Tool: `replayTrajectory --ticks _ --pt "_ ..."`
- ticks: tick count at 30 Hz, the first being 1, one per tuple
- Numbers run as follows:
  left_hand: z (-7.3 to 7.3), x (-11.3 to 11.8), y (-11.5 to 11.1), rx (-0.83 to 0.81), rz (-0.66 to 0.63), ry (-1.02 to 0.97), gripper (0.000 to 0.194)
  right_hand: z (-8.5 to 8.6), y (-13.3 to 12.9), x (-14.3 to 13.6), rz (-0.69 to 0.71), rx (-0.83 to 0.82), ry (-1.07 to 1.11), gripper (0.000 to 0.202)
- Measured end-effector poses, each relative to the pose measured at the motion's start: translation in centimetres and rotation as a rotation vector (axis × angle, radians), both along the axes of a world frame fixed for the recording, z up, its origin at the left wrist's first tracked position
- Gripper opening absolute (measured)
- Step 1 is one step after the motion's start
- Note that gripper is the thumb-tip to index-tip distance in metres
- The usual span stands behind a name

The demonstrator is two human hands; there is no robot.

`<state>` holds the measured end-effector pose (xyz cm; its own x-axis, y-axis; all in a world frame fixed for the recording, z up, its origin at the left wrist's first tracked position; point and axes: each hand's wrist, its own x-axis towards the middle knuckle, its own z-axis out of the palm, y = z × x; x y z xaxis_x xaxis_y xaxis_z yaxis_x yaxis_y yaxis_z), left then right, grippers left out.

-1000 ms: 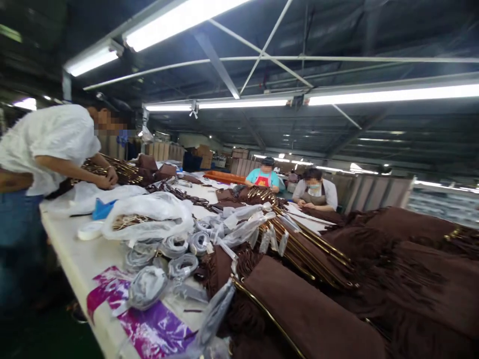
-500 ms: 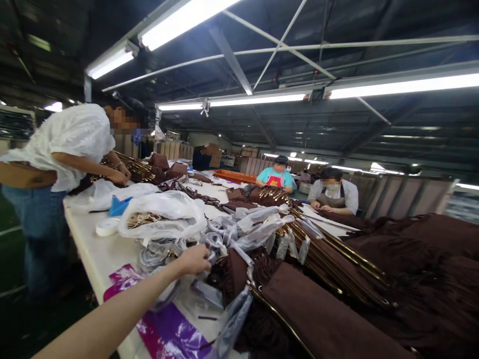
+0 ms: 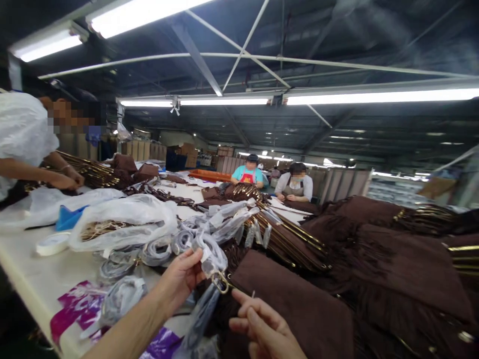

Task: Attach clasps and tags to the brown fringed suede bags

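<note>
Hands low centre: left hand (image 3: pixel 182 279) pinches a clear bag (image 3: pixel 210 257) w/ a grey coiled strap inside, held just above a gold clasp (image 3: pixel 220 283). Right hand (image 3: pixel 262 326) sits below the clasp, fingers curled, pinching sth thin & pale; can't tell what. Clasp is on the edge of a brown fringed suede bag (image 3: pixel 295 299) lying on the desk (image 3: pixel 37 271). More bagged straps (image 3: pixel 157 249) & a tape roll (image 3: pixel 52 243) to the left. Co-worker's hand (image 3: pixel 65 179) far left.

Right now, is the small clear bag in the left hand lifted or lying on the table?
Lifted: the left hand pinches the small clear bag above the brown fabric.
</note>
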<state>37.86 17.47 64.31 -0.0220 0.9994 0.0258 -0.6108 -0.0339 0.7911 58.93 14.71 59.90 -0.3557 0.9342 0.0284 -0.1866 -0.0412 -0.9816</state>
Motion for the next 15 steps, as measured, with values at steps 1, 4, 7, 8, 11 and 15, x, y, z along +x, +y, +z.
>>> replayTrajectory --ticks 1,4,7,8,11,15 --pt "-0.7 1.0 -0.6 -0.02 -0.024 -0.012 0.017 0.2 0.1 -0.3 0.025 -0.025 0.037 0.049" --pt "-2.4 2.9 -1.8 -0.013 -0.082 0.02 0.031 0.9 -0.2 -0.6 0.062 0.103 -0.04 0.046" --pt "-2.9 3.1 -2.8 0.034 -0.075 0.354 0.037 2.4 -0.8 0.4 0.033 0.23 -0.17 0.044" --pt "-2.7 2.9 -3.2 0.076 -0.013 0.558 0.041 3.0 -1.0 1.0 0.024 0.243 -0.211 0.043" --pt "-1.5 2.8 -4.7 0.369 0.309 1.088 0.038 5.3 -1.6 2.6 0.035 0.261 -0.323 0.036" --pt "0.1 5.0 -6.2 0.802 0.207 1.272 0.049 7.5 -2.1 3.9 0.098 0.252 -0.342 0.036"
